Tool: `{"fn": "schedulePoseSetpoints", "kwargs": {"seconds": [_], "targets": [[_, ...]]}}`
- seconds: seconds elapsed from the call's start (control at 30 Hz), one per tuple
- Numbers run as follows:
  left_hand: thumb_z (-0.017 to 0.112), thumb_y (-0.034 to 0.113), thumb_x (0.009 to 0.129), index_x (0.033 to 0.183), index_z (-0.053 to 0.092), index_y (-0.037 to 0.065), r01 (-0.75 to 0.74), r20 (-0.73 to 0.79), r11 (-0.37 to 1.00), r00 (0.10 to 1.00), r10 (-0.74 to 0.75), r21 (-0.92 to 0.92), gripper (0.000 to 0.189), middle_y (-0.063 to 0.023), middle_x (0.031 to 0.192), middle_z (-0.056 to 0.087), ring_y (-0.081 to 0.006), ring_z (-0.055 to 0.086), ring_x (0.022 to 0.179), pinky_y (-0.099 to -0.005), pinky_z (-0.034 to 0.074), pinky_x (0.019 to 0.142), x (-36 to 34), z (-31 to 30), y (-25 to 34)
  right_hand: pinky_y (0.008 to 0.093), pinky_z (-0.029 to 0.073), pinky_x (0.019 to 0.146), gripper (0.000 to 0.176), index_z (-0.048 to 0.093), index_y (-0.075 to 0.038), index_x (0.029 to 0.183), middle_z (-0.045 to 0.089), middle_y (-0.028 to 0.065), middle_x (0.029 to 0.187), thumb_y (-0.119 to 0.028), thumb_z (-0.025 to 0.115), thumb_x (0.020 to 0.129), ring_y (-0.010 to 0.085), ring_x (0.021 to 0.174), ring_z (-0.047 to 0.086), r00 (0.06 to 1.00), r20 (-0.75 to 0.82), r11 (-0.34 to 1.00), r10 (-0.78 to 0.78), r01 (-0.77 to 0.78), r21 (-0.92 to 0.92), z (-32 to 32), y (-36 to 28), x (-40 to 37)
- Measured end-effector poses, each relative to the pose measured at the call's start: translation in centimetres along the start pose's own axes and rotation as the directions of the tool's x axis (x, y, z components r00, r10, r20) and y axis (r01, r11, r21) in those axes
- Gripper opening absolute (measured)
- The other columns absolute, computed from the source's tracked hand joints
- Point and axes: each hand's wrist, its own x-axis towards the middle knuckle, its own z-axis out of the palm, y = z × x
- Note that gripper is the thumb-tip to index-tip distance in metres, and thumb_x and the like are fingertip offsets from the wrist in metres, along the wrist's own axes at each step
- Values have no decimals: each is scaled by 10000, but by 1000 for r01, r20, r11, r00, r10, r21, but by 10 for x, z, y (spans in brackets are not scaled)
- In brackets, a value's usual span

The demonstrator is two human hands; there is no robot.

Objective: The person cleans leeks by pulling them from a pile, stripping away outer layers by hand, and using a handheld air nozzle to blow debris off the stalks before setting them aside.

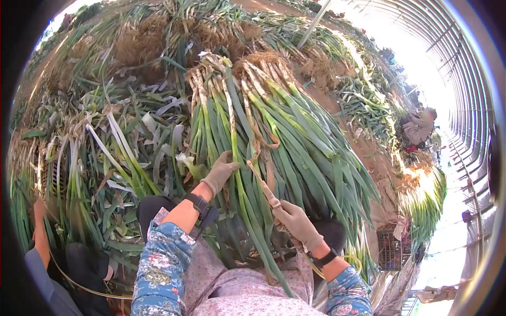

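In front of me lies a large pile of green onions [295,126], roots away from me and green leaves towards my lap. My left hand [221,174], in a beige glove, is closed around the stalk of one long green onion [234,142]. Its leaves hang down over my lap. Gloved too, my right hand [296,224] grips a dry, brownish leaf strip [263,187] that stretches up beside that stalk. Peeled white stalks [118,137] rest on leaf scraps to the left of the pile.
A co-worker's arm [39,226] is at the far left, near more onions. Another person [420,127] sits at the far right. A dark crate [392,250] stands at the lower right, below an onion bundle [424,200]. A yellowish hose [95,292] runs at the lower left.
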Motion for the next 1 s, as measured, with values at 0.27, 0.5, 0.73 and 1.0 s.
{"fn": "schedulePoseSetpoints", "kwargs": {"seconds": [0.27,0.5,0.73,1.0], "targets": [[677,76,896,1470,382,-27,44,-5,993,999,-43,110,654,-135,1229,612,-189,603,1089,-311,485,940,-8,6,15,304,521,581,396,602,11,904,601,77,725,-378,605,979,156,637,640,1000,11,987,16,-14,-160,15,-23,32],[687,69,882,1484,361,-36,-9,40,982,999,1,191,692,-161,1227,627,-221,619,1083,-325,492,944,-7,0,10,305,513,577,408,590,22,888,604,81,709,-374,595,984,148,612,624,997,17,982,73,-69,-178,13,-35,22],[718,141,842,1469,392,-33,4,-40,935,999,11,353,727,-194,1190,649,-257,651,1050,-356,505,924,-19,5,18,310,492,570,419,594,18,886,603,81,694,-388,584,994,146,611,620,1000,16,993,2,0,-116,21,-50,47],[746,181,833,1397,462,-45,62,-69,896,997,-35,440,671,-198,1124,676,-272,669,1031,-367,517,904,-26,7,35,303,498,560,462,612,28,902,606,81,695,-421,573,1000,142,604,608,1000,-3,990,6,-7,-143,22,-36,38]]}}
